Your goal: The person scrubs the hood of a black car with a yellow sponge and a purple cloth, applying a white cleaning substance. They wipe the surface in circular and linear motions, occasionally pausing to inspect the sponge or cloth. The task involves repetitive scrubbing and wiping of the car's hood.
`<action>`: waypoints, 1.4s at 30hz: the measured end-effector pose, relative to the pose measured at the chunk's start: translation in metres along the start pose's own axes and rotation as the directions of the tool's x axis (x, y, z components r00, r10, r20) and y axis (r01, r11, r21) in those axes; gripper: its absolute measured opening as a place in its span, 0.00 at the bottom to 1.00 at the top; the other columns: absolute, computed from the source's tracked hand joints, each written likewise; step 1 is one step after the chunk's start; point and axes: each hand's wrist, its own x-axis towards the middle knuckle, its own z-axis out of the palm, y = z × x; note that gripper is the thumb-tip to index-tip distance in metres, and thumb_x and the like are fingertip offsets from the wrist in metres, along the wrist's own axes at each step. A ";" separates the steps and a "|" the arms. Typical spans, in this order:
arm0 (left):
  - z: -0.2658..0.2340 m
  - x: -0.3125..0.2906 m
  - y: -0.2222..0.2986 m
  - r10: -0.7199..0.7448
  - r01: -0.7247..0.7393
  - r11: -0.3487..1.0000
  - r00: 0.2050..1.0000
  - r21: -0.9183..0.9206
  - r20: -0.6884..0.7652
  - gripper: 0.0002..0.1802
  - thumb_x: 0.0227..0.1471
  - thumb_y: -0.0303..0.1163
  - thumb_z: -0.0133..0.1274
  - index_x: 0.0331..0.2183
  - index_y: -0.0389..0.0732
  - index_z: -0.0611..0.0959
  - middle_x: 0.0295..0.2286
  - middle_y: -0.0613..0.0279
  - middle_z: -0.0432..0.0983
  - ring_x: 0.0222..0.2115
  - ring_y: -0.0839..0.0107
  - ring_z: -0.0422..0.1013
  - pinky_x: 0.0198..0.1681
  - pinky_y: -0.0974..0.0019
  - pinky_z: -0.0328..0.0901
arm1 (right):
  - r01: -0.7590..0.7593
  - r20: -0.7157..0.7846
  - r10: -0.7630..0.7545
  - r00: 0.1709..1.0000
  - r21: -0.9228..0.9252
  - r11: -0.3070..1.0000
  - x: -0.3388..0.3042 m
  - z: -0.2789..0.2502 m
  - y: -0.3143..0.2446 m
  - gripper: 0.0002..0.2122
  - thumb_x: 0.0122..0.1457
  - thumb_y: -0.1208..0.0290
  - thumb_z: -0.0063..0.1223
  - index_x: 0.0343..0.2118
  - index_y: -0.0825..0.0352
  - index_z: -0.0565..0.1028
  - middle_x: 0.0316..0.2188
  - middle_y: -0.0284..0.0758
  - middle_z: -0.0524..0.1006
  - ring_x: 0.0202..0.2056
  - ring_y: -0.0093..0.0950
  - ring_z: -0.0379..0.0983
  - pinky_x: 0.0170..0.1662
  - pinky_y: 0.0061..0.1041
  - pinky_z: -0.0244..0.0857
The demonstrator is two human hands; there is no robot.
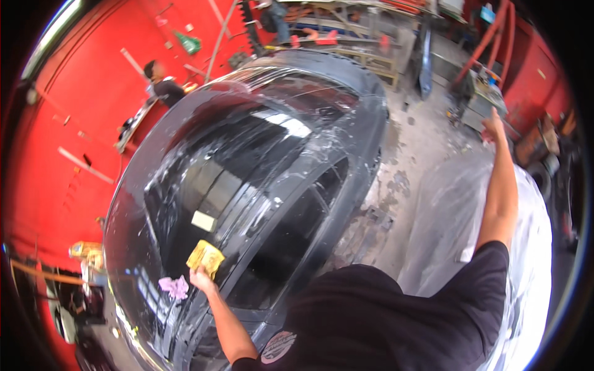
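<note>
Open floor along car edge; left hand fingers pinched on yellow cloth; right hand outstretched, finger spread unclear.

Straight to a creased, dark-mottled yellow cloth, pinched at its lower edge by the left hand, right over a dark grey car, streaked whitish along its upper surfaces.

**Matt Grey, Glossy Black**

The car body looks like matt grey metal, streaked with whitish smears; its side window is smooth, glossy glass. The yellow cloth is rumpled fabric, the lilac cloth crumpled and soft-looking. Translucent plastic sheeting has a wrinkled sheen. The concrete floor looks rough.
</note>
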 end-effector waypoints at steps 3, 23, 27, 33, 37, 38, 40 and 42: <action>-0.008 0.004 0.001 -0.052 0.052 0.996 0.999 -0.071 0.000 0.18 0.51 0.16 0.52 0.45 0.28 0.85 0.37 0.58 0.85 0.34 0.70 0.80 0.42 0.66 0.73 | -0.036 0.028 0.036 0.999 0.001 0.999 -0.013 0.012 -0.004 0.42 0.63 0.73 0.51 0.78 0.50 0.45 0.21 0.43 0.79 0.14 0.32 0.75 0.14 0.31 0.68; 0.001 -0.001 0.002 -0.093 0.090 0.989 0.996 -0.121 -0.020 0.17 0.53 0.16 0.49 0.44 0.28 0.85 0.38 0.53 0.86 0.34 0.65 0.83 0.41 0.63 0.77 | -0.172 0.909 0.335 0.247 -0.299 0.939 -0.401 0.364 0.255 0.22 0.68 0.70 0.54 0.65 0.63 0.72 0.33 0.37 0.85 0.24 0.33 0.82 0.24 0.35 0.77; -0.007 -0.003 0.003 -0.086 0.081 0.990 0.995 -0.114 -0.045 0.17 0.53 0.16 0.49 0.44 0.27 0.85 0.38 0.53 0.86 0.34 0.64 0.83 0.41 0.62 0.78 | 0.030 0.800 0.025 0.600 -0.055 0.998 -0.353 0.368 0.206 0.24 0.61 0.75 0.55 0.62 0.69 0.75 0.24 0.39 0.84 0.23 0.29 0.82 0.28 0.32 0.77; -0.012 -0.002 0.005 -0.071 0.062 0.991 0.995 -0.123 -0.066 0.17 0.53 0.16 0.49 0.44 0.27 0.84 0.38 0.53 0.86 0.34 0.64 0.83 0.40 0.62 0.78 | -0.017 0.812 -0.083 0.578 0.114 0.993 -0.347 0.390 0.151 0.26 0.58 0.77 0.55 0.62 0.69 0.76 0.27 0.43 0.85 0.24 0.28 0.83 0.27 0.29 0.77; -0.001 -0.003 0.000 -0.067 0.058 0.990 0.996 -0.126 -0.067 0.17 0.53 0.15 0.48 0.43 0.27 0.84 0.38 0.53 0.86 0.34 0.64 0.83 0.41 0.62 0.77 | 0.134 0.887 -0.100 0.451 0.043 0.990 -0.375 0.400 0.155 0.26 0.60 0.80 0.50 0.64 0.71 0.74 0.33 0.42 0.87 0.25 0.27 0.83 0.22 0.26 0.75; -0.005 -0.004 0.003 -0.063 0.055 0.992 0.995 -0.111 -0.071 0.17 0.52 0.15 0.48 0.43 0.27 0.84 0.38 0.53 0.86 0.34 0.65 0.83 0.41 0.62 0.77 | 0.130 0.917 -0.052 0.395 0.001 0.992 -0.391 0.396 0.148 0.26 0.61 0.80 0.50 0.64 0.71 0.74 0.34 0.42 0.87 0.25 0.27 0.83 0.22 0.26 0.75; -0.004 -0.003 0.000 -0.062 0.052 0.991 0.995 -0.126 -0.075 0.17 0.52 0.14 0.48 0.43 0.27 0.84 0.38 0.53 0.86 0.34 0.65 0.82 0.42 0.63 0.77 | 0.158 0.937 -0.029 0.347 -0.027 0.987 -0.403 0.386 0.143 0.25 0.61 0.79 0.51 0.64 0.69 0.74 0.33 0.41 0.87 0.25 0.27 0.83 0.23 0.26 0.75; -0.003 -0.002 -0.002 -0.068 0.057 0.987 0.996 -0.148 -0.066 0.17 0.52 0.14 0.49 0.44 0.27 0.84 0.38 0.53 0.86 0.34 0.65 0.82 0.43 0.63 0.77 | 0.156 0.945 -0.008 0.327 -0.046 0.987 -0.405 0.376 0.144 0.25 0.62 0.78 0.52 0.64 0.67 0.75 0.33 0.39 0.86 0.25 0.27 0.83 0.23 0.26 0.75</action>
